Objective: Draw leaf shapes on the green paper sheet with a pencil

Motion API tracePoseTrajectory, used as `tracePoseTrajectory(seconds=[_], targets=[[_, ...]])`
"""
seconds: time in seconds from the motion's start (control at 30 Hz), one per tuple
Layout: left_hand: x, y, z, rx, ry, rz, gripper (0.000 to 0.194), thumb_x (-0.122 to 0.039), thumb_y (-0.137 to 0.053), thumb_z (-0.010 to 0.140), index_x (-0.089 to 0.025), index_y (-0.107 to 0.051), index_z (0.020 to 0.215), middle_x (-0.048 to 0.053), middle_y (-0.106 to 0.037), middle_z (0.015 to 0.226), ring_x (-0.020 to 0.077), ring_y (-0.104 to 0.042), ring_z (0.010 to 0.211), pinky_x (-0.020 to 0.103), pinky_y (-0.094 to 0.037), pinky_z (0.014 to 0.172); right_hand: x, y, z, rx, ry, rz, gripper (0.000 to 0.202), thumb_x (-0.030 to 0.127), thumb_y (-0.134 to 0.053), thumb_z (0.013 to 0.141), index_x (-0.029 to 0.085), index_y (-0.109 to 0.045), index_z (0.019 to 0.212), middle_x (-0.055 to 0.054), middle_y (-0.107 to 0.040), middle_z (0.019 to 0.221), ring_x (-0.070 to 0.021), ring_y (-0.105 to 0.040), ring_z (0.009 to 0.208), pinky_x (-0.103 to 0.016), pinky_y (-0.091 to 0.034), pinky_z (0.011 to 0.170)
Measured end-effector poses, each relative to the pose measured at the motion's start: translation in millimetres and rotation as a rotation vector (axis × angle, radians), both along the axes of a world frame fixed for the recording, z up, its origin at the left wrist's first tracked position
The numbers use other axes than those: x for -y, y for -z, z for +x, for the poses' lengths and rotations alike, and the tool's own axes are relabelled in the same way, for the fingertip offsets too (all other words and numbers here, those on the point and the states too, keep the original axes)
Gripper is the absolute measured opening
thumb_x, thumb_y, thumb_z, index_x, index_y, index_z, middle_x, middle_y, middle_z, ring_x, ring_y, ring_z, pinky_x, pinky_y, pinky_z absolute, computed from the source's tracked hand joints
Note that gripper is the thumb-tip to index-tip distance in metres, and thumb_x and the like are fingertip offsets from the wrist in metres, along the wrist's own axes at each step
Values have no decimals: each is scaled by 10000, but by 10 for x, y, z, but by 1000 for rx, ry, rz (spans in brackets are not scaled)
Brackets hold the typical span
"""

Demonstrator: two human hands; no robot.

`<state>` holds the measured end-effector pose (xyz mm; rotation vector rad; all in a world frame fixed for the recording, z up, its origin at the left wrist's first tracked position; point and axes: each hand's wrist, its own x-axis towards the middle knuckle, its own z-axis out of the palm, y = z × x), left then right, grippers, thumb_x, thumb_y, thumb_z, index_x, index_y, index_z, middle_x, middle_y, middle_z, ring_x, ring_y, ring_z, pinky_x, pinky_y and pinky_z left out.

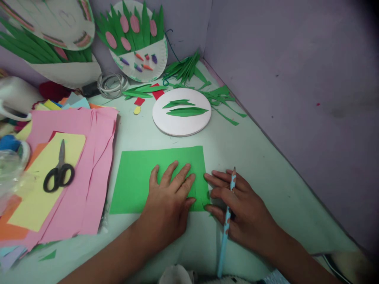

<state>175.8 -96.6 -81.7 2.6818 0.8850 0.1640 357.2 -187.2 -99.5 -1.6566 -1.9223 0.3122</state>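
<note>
A sheet of green paper point(133, 181) lies flat on the table. My left hand point(170, 193) rests on it with the fingers spread. At the sheet's right edge, my right hand point(237, 205) has a light blue pencil point(225, 232) tucked among its fingers, tip pointing away from me. Its fingertips touch or nearly touch the paper's edge. Faint pencil lines show near that side of the sheet. Beyond the paper sits a white oval disc point(180, 124) with green paper leaves point(187, 112) on top.
Black-handled scissors point(60, 169) lie on yellow paper point(32, 209) over pink sheets point(102, 157) at left. Green paper strips point(189, 69) are heaped at the back corner. A decorated paper plate point(156, 53) leans on the wall point(284, 71), beside a coiled cable point(112, 85).
</note>
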Motion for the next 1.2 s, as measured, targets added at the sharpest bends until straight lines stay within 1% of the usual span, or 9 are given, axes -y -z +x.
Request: tracePoseTrajectory(seconds=[0.23,0.4,0.53,0.63,0.73,0.8,0.9,1.07,1.2], targets=[[-61,-11,-13,40,-22,-35,403,-246,-538,853,-191,-537,1252,57,-503,1394,317,-397,1284,584,-230,1031,-4,-47,81,-94,-28,7,47,242,-581,866,233,-547,896,-93,-668,1196,-270,-573,1169,-518,-419,1014],[-88,-44,-12,15,-14,-55,366,-235,-571,824,-185,-559,1186,72,-483,1410,331,-399,1278,583,-252,1010,-51,-191,202,-496,156,-37,226,399,-404,961,268,-585,994,-44,-723,981,-219,-694,873,-342,-569,739],[-102,-55,-8,6,-8,-61,368,-223,-576,818,-180,-550,1182,78,-480,1412,333,-394,1279,583,-247,1015,-193,-358,219,-812,310,-26,433,497,-317,965,241,-665,975,-47,-656,726,-199,-644,634,-339,-560,599],[-102,-44,-15,13,-4,-73,370,-225,-577,820,-181,-545,1186,76,-474,1416,332,-387,1282,582,-235,1026,-344,-470,174,-954,372,8,558,562,-283,951,222,-718,868,-48,-595,635,-189,-602,594,-340,-553,565],[-93,-35,-28,15,6,-80,363,-241,-556,840,-183,-538,1198,79,-464,1424,332,-376,1290,584,-221,1034,-466,-510,91,-1035,352,-39,447,539,-420,925,227,-729,845,-36,-609,673,-179,-609,633,-328,-551,591],[-87,-35,-36,20,3,-85,369,-247,-546,846,-186,-531,1210,72,-455,1432,331,-370,1295,588,-215,1035,-511,-479,29,-1025,324,-116,295,473,-546,886,238,-724,891,-19,-628,711,-170,-620,667,-314,-541,629],[-82,-36,-40,26,-14,-104,384,-239,-546,838,-200,-524,1219,46,-445,1442,319,-373,1296,587,-212,1040,-539,-351,-48,-970,337,-208,216,417,-619,847,229,-707,909,2,-644,677,-151,-629,656,-283,-522,647],[-98,-26,-38,31,-22,-129,394,-246,-550,837,-223,-522,1229,12,-432,1453,308,-368,1303,584,-198,1050,-534,-102,-118,-1038,408,-174,164,398,-623,841,234,-632,835,36,-647,628,-114,-620,587,-238,-525,605],[-111,-19,-40,34,-2,-126,410,-263,-530,859,-215,-500,1265,14,-424,1458,308,-357,1306,578,-190,1050,-493,-78,-168,-856,370,-189,150,383,-572,883,251,-644,895,8,-717,765,-129,-668,689,-248,-544,655]])
